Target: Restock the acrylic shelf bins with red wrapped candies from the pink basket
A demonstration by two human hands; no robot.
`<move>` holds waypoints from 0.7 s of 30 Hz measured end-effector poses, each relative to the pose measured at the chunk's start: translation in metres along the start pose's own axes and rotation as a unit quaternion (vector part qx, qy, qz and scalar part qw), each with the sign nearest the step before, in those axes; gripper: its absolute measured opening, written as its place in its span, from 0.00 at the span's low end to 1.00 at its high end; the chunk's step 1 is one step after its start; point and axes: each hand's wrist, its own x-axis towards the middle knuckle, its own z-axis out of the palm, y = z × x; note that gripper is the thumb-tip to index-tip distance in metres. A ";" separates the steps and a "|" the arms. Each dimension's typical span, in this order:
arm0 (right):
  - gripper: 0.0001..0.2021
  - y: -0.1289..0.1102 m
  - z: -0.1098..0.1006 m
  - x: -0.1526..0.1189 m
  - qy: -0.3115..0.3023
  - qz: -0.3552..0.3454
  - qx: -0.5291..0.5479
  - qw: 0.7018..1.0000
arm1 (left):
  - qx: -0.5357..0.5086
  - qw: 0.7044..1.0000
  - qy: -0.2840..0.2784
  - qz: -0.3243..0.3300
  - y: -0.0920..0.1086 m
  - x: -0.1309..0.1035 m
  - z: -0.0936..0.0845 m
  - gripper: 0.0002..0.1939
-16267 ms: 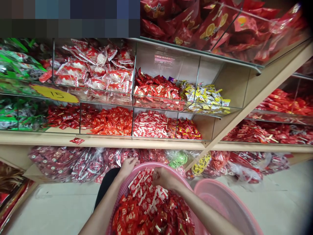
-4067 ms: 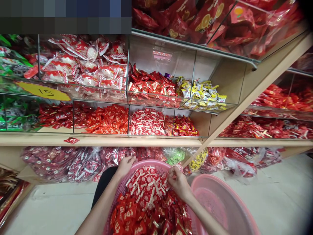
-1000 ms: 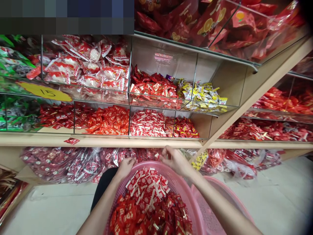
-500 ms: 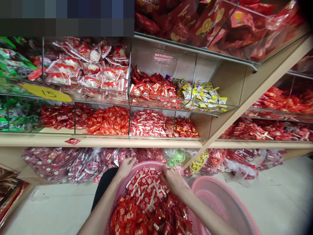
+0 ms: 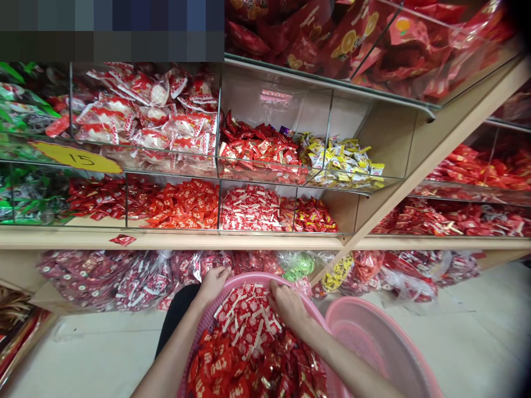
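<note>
A round pink plastic basket (image 5: 253, 276) with mesh sides stands in front of me. It holds candies with red-and-white wrappers (image 5: 249, 318) towards the far side, orange-red ones (image 5: 213, 359) at the near left and dark red ones (image 5: 290, 359) at the near right. My left hand (image 5: 213, 284) is closed on the basket's far left rim. My right hand (image 5: 286, 301) is curled shut just inside the far right rim, beside the red-and-white candies. Its fingertips are hidden, and I cannot make out anything in them.
A larger pink tub (image 5: 369, 331) stands on the floor to the right. Ahead are shelves with clear-fronted bins of wrapped candy (image 5: 251, 207). One loose red candy (image 5: 123, 239) lies on the wooden ledge (image 5: 249, 241). Bagged candy (image 5: 145, 279) sits beneath it.
My right hand has shifted slightly left, from the basket's rim inward over the candies. My left hand and the basket have stayed in place.
</note>
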 end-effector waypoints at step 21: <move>0.07 0.011 -0.080 0.019 0.078 0.018 0.058 0.995 | 0.022 0.999 0.015 0.036 -0.005 0.005 0.001 0.24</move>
